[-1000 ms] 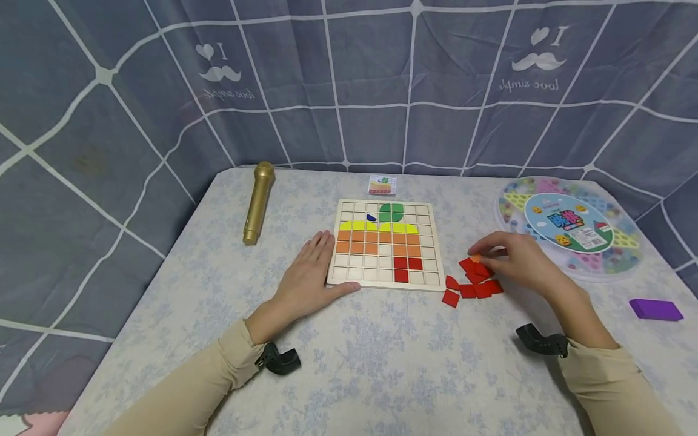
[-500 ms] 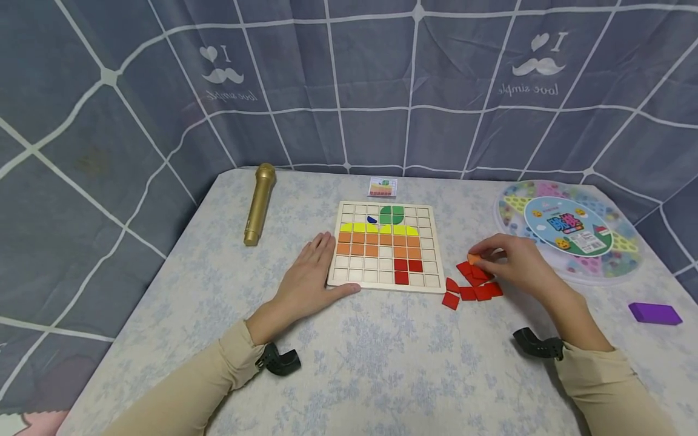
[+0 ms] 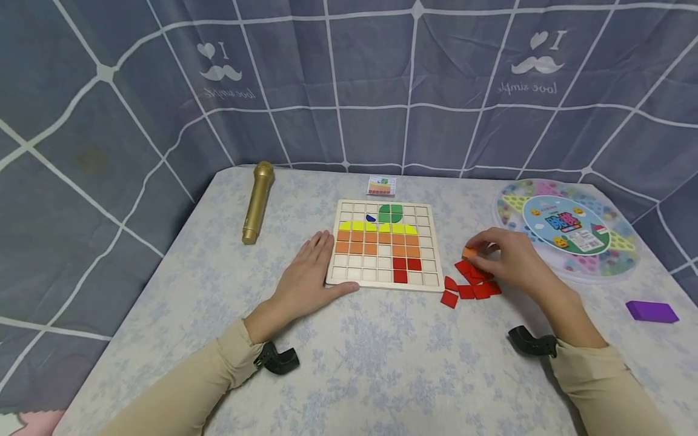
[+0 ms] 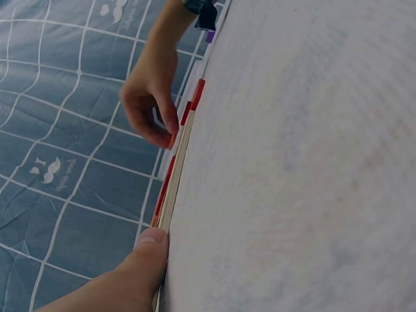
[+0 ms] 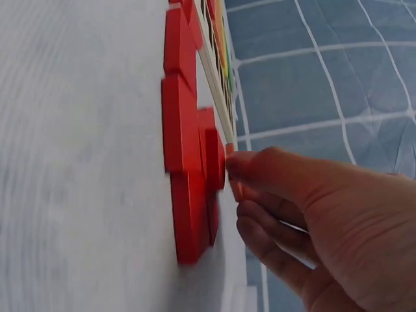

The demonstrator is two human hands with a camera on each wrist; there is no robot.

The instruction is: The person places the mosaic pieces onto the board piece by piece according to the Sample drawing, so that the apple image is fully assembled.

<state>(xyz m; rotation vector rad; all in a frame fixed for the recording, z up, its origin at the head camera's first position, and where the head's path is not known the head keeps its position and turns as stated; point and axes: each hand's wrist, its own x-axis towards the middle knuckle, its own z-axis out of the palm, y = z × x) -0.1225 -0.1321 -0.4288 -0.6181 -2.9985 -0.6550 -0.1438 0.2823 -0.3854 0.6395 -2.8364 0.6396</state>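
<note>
A wooden grid board point(image 3: 406, 283) lies mid-table, with green, blue, yellow, orange and red tiles set in some of its squares. My left hand point(image 3: 305, 272) rests flat along the board's left side, fingers straight, the thumb by its near edge. Between thumb and fingertips my right hand point(image 3: 509, 260) pinches an orange tile point(image 5: 234, 185), just above a pile of red tiles point(image 3: 473, 272). Several of those tiles overlap each other to the right of the board; one red tile point(image 3: 449, 299) lies near its lower right corner. One square within the board's orange rows shows bare wood.
Behind the board sits a small picture card point(image 3: 381, 185). A gold microphone-shaped object point(image 3: 258, 203) lies at the back left. At the right are a round clear case point(image 3: 611, 266) with a printed label and a purple block point(image 3: 652, 311). Grid-patterned cloth point(image 3: 376, 79) hangs behind the table.
My right hand has lifted the orange tile off the red pile and shifted slightly left and away from me. The left hand has stayed at the board.
</note>
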